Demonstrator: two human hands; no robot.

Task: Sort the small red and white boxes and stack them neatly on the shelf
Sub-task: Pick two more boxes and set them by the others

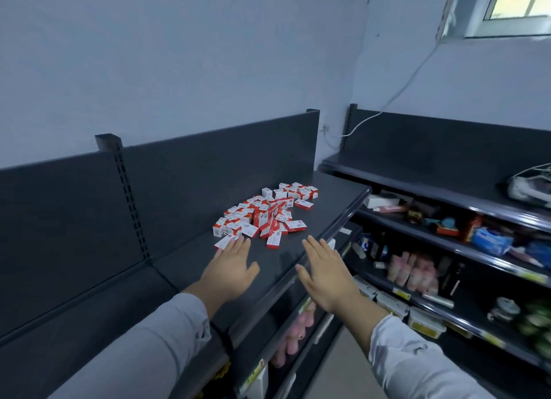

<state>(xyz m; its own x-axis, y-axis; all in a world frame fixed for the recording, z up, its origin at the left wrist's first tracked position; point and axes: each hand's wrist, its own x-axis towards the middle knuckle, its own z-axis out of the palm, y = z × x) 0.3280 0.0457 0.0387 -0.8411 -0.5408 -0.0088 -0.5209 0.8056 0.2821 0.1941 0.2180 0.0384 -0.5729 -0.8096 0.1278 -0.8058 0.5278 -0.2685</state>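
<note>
the small red and white boxes (265, 213) are lying in a loose heap on the dark top shelf (334, 195), toward its far right end. the left hand (229, 269) is reaching out flat and released, its fingertips at the nearest box (224, 243). the right hand (325, 276) is hovering over the shelf's near edge, fingers straight, holding nothing.
</note>
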